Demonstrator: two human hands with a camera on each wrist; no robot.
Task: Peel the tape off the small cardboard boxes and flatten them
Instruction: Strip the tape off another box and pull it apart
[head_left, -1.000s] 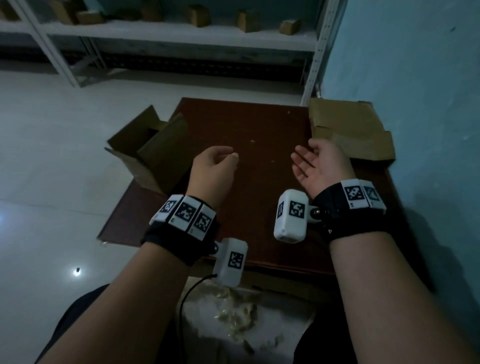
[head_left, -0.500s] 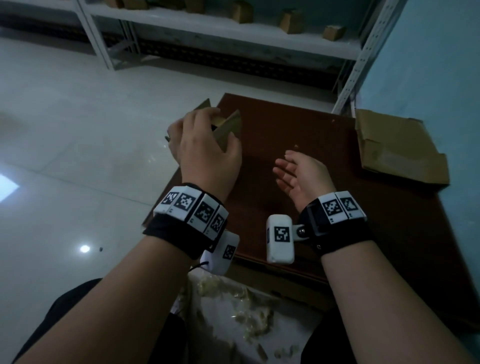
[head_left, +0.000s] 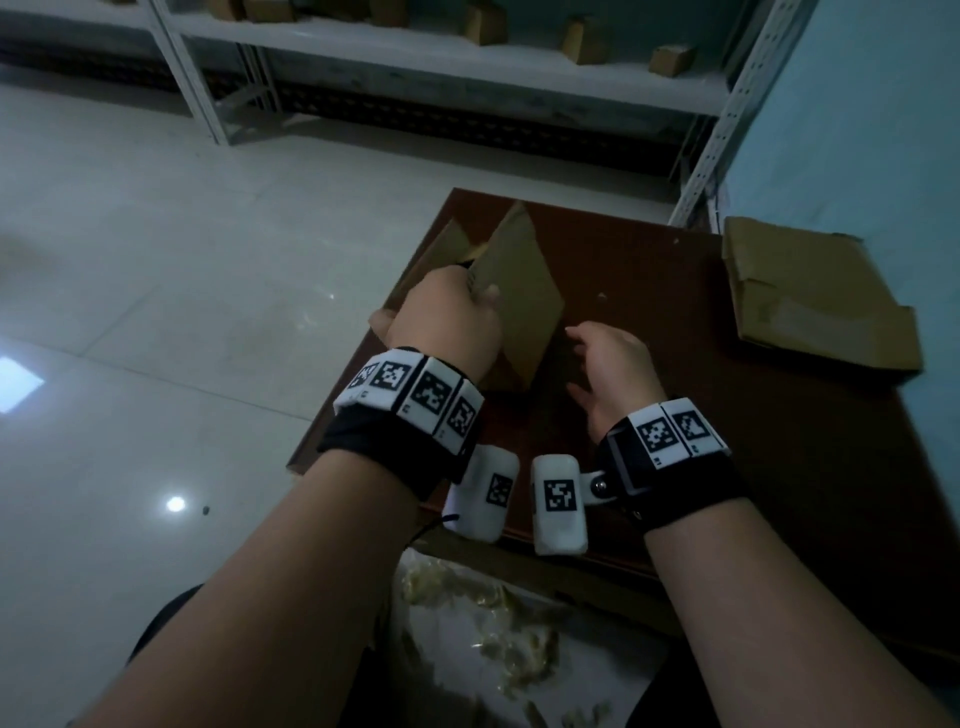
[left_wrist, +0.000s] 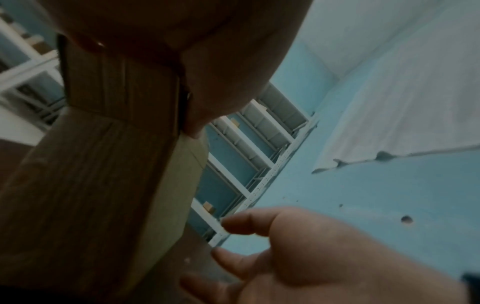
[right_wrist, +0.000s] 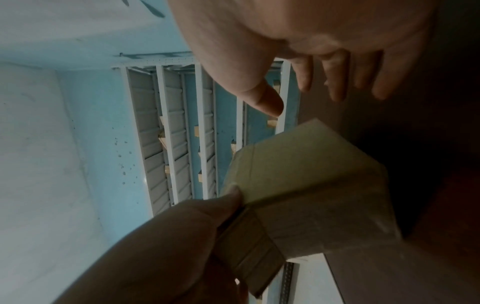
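Note:
My left hand (head_left: 447, 317) grips the rim of an opened brown cardboard box (head_left: 519, 296) over the left part of the dark wooden table (head_left: 649, 291). The thumb pinches the box wall, as the left wrist view shows with the box (left_wrist: 103, 164) close below the palm. My right hand (head_left: 608, 364) hovers just right of the box with fingers spread and relaxed, holding nothing. In the right wrist view the box (right_wrist: 311, 174) sits below those straight fingers (right_wrist: 335, 82), apart from them. No tape is visible on the box.
A flattened piece of cardboard (head_left: 810, 306) lies at the table's right edge against the blue wall. White metal shelving (head_left: 467, 67) with several small boxes stands behind. A white bag with peeled tape scraps (head_left: 509, 639) sits below the table's front edge. Tiled floor lies to the left.
My left hand went from hovering with nothing in it to gripping the box and drew it onto the table toward the middle. My right hand turned from palm-up to palm-down near the box.

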